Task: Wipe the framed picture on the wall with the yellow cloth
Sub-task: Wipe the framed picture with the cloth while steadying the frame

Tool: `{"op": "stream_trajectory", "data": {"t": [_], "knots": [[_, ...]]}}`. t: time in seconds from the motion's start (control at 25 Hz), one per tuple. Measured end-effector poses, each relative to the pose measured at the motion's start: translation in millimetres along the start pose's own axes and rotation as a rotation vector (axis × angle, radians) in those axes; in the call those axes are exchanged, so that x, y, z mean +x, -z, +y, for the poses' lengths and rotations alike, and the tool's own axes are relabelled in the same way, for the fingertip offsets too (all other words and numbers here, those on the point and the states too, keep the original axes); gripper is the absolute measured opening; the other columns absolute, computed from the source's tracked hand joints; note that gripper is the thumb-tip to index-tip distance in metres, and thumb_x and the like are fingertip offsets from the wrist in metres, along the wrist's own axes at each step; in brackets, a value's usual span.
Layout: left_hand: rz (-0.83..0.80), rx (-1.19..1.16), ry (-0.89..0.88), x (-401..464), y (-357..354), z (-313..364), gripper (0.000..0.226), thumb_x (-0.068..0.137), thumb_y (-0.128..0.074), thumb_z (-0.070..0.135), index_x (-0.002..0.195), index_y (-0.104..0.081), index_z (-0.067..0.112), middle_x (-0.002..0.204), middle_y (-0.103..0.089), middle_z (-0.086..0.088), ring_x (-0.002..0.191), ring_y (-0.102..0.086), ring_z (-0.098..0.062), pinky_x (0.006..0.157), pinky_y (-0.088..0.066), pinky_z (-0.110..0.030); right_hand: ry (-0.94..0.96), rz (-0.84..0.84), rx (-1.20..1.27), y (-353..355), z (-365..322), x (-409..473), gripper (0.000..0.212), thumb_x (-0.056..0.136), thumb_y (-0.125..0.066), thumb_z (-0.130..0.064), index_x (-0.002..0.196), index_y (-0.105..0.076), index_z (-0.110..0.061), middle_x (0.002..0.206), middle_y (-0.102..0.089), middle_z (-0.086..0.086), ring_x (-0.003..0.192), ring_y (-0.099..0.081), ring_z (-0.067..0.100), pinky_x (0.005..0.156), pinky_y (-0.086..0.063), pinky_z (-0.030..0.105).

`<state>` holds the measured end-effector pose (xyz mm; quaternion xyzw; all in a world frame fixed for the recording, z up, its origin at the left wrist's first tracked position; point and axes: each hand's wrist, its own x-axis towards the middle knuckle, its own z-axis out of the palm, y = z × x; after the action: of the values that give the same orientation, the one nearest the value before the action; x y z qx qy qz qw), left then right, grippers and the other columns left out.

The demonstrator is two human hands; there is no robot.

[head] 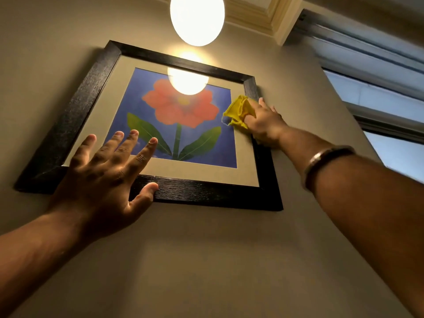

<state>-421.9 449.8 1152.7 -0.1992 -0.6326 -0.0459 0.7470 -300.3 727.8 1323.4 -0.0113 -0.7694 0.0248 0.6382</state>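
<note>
Right hand (263, 122) bunches a crumpled yellow cloth (239, 111) against the right edge of the black-framed flower picture (183, 193); left hand (103, 177) – fingers spread – steadies its bottom edge. Hard wiping might tilt the frame.

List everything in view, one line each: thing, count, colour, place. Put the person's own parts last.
framed picture: one, black frame, beige mat, red flower on blue, on the wall, tilted.
yellow cloth: one, yellow, bunched at the frame's right edge.
lamp: one, glowing white, above the picture.
wall: beige.
window: one, grey frame, right.
bracelet: one, metallic, right wrist.
left hand: open, spread on the lower left corner.
right hand: holding the cloth.
</note>
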Motion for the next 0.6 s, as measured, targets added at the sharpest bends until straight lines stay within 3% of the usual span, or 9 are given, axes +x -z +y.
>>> {"op": "stream_trajectory", "data": {"t": [0.08, 0.28, 0.4, 0.48, 0.6], "knots": [[-0.006, -0.001, 0.004, 1.2, -0.3, 0.8, 0.078, 0.083, -0.027, 0.064, 0.152, -0.017, 0.032, 0.158, -0.029, -0.016, 0.146, -0.028, -0.034, 0.117, -0.014, -0.061, -0.06, 0.04, -0.023, -8.9, 1.7, -10.1, 0.06, 0.092, -0.036, -0.034, 0.148, -0.012, -0.033, 0.161, 0.0, 0.005, 0.146, -0.001, 0.035, 0.119, -0.008, 0.049], [-0.003, -0.013, 0.008, 2.1, -3.8, 0.6, 0.075, 0.084, -0.028, 0.062, 0.152, -0.017, 0.032, 0.156, -0.032, -0.017, 0.144, -0.03, -0.035, 0.115, -0.018, -0.059, -0.135, 0.204, -0.097, -62.8, 6.8, -164.2, 0.072, 0.077, -0.032, -0.042, 0.146, -0.015, -0.033, 0.161, -0.009, 0.006, 0.145, -0.007, 0.034, 0.116, -0.011, 0.049], [0.0, -0.005, -0.016, 3.4, -8.4, -1.4, 0.073, 0.086, -0.025, 0.062, 0.153, -0.014, 0.034, 0.157, -0.031, -0.016, 0.144, -0.03, -0.034, 0.116, -0.015, -0.058, 0.065, 0.137, -0.119, -73.9, -45.8, -169.1, 0.07, 0.078, -0.037, -0.038, 0.146, -0.02, -0.032, 0.16, -0.014, 0.006, 0.145, -0.008, 0.033, 0.116, -0.004, 0.05], [-0.028, 0.015, -0.066, 4.4, -10.9, -9.4, 0.072, 0.088, -0.021, 0.065, 0.153, -0.009, 0.035, 0.159, -0.026, -0.012, 0.146, -0.026, -0.03, 0.119, -0.004, -0.055, 0.234, 0.039, -0.131, -71.9, -66.6, -160.0, 0.065, 0.086, -0.039, -0.038, 0.146, -0.017, -0.033, 0.16, -0.011, 0.004, 0.146, -0.005, 0.031, 0.116, -0.001, 0.051], [-0.085, 0.083, -0.122, -5.5, -8.4, -47.1, 0.074, 0.088, -0.02, 0.069, 0.153, -0.009, 0.036, 0.161, -0.021, -0.007, 0.147, -0.021, -0.025, 0.119, 0.014, -0.045, 0.277, 0.008, -0.204, -63.6, -49.1, -161.8, 0.06, 0.092, -0.034, -0.046, 0.147, -0.012, -0.036, 0.161, -0.008, 0.002, 0.147, -0.004, 0.028, 0.117, -0.001, 0.05]]}}
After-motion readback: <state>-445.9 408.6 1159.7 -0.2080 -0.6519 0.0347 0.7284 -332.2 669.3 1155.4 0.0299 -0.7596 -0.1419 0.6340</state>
